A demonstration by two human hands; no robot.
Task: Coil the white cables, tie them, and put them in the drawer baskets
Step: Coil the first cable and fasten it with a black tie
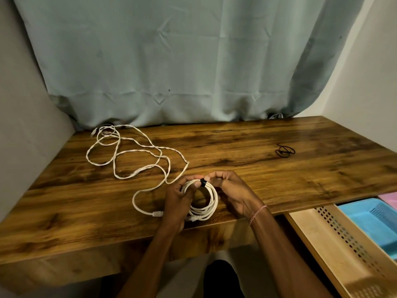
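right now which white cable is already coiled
The coiled cable held in the left hand and right hand, bound by a black tie; the loose cable sprawls unwound on the table.

Loose white cable point(141, 168), black ties point(284, 151) lie on table point(257, 168).

Wooden desk point(257, 147) against pale blue curtain point(182, 61); plain grey walls point(21, 104) either side.

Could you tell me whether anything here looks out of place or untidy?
Only the loose white cable: it sprawls in tangled loops across the left of the desk, not yet coiled. Nothing looks damaged.
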